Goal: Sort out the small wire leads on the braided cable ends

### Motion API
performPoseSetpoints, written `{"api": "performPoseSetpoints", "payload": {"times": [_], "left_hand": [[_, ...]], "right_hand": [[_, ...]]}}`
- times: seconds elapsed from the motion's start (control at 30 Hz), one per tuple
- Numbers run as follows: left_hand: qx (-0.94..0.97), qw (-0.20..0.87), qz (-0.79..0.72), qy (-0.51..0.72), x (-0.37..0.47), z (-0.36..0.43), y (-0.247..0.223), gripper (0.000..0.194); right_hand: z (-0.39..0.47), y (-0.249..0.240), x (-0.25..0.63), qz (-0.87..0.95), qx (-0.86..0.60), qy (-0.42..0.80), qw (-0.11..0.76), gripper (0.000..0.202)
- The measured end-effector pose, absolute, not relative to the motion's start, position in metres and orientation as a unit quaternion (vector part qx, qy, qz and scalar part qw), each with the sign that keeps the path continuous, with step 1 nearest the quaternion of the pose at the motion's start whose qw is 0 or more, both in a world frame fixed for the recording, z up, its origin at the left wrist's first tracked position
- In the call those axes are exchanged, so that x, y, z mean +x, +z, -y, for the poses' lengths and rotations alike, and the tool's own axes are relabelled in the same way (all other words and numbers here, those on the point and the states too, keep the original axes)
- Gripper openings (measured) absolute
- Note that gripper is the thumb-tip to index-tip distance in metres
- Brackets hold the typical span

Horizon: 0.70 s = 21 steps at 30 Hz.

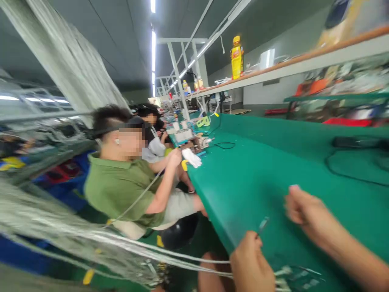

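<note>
Near the bottom centre, my left hand (251, 261) is closed around white cables (182, 259) that run in from the left. A small metallic piece (263, 224) sticks up beyond its fingertips, blurred. My right hand (300, 205) is raised over the green table (249, 178), apart from the left, its fingers curled; whether they hold anything is too blurred to tell. Small connectors and thin pieces (299, 275) lie on the table just right of my left hand.
A person in a green shirt (121, 186) sits at the table's left edge, holding a cable. Beyond are a white glove (192, 157) and a black cord (225, 144). A shelf (267, 72) with a yellow bottle (236, 59) spans above. Bundled cables (75, 231) hang at left.
</note>
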<state>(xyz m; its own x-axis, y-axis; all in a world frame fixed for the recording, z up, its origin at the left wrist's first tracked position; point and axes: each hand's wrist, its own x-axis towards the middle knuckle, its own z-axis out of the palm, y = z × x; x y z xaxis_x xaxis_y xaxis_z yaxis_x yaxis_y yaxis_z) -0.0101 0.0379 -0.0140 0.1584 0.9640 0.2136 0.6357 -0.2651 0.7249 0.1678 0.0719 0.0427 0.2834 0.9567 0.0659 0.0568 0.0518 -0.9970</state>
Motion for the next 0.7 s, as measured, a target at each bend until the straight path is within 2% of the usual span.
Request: {"api": "performPoseSetpoints", "payload": {"times": [0.07,0.13,0.23,0.33,0.43,0.7], "left_hand": [[0.718,0.242,-0.546,0.358,-0.009,-0.041,-0.018,0.034],[0.707,0.228,-0.552,0.379,-0.009,-0.046,-0.022,0.032],[0.699,0.209,-0.552,0.404,-0.008,-0.049,-0.028,0.032],[0.707,0.186,-0.538,0.419,-0.007,-0.049,-0.038,0.033],[0.719,0.175,-0.525,0.420,-0.007,-0.048,-0.042,0.031],[0.742,0.204,-0.508,0.387,-0.014,-0.046,-0.025,0.034]], "right_hand": [[-0.075,0.040,0.155,0.424,-0.558,0.444,0.559,0.054],[-0.078,0.028,0.143,0.377,-0.469,0.556,0.574,0.051],[-0.077,0.009,0.135,0.388,-0.386,0.627,0.554,0.048],[-0.071,-0.005,0.134,0.520,-0.383,0.584,0.492,0.050],[-0.068,-0.010,0.133,0.587,-0.406,0.523,0.465,0.049],[-0.067,-0.009,0.122,0.519,-0.469,0.494,0.516,0.055]]}}
